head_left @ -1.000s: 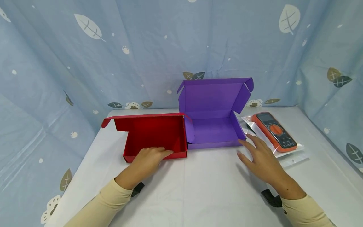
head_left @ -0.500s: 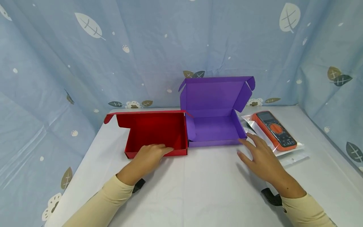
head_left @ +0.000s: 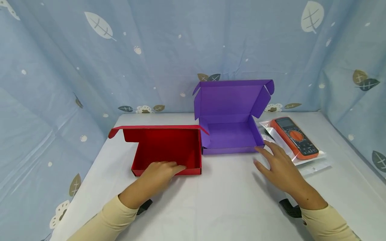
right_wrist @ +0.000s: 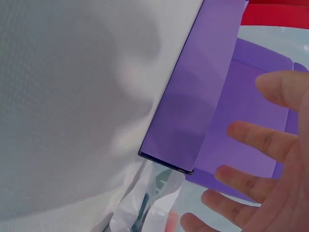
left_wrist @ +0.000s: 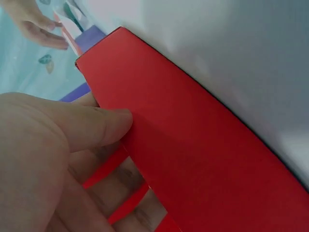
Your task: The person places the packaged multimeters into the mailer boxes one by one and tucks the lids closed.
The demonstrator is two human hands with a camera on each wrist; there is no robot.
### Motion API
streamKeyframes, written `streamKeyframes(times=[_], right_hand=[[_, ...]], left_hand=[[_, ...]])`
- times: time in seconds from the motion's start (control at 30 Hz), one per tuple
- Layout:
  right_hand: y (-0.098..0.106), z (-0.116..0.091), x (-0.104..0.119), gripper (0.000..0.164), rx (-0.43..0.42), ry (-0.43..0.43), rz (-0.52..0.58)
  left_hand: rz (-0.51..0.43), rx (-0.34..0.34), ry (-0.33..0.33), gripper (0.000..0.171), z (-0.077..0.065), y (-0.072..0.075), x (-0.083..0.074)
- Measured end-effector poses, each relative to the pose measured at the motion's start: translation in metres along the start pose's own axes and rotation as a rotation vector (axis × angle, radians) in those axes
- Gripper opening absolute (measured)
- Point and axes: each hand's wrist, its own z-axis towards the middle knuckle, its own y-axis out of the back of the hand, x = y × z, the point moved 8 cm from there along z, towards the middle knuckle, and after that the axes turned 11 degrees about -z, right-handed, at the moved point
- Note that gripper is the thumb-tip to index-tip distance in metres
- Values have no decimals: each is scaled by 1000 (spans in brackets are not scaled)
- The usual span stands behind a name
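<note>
An open red cardboard box (head_left: 169, 144) stands on the white table, its lid raised at the back. My left hand (head_left: 158, 174) grips the front wall; in the left wrist view the thumb presses the outer face of the red wall (left_wrist: 169, 130) while the fingers reach inside. Right of it stands an open purple box (head_left: 230, 135), lid upright. My right hand (head_left: 280, 167) hovers at that box's front right corner, fingers spread and holding nothing. In the right wrist view, the fingers (right_wrist: 263, 140) overlap the inside of the purple box.
An orange and black multimeter (head_left: 295, 137) lies at the right on clear plastic bags (head_left: 316, 167). A patterned blue curtain (head_left: 169, 57) hangs behind the table and along its sides. The two boxes stand side by side.
The red box in my left hand first shifts slightly away, then comes back toward me, its front edge now nearer than before. My right hand keeps its place by the purple box.
</note>
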Motion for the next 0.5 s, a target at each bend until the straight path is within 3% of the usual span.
streamKeyframes(times=[0.5], right_hand=[[2, -1, 3, 47, -71, 44, 6]], left_hand=[[-43, 14, -54, 44, -14, 1, -22]])
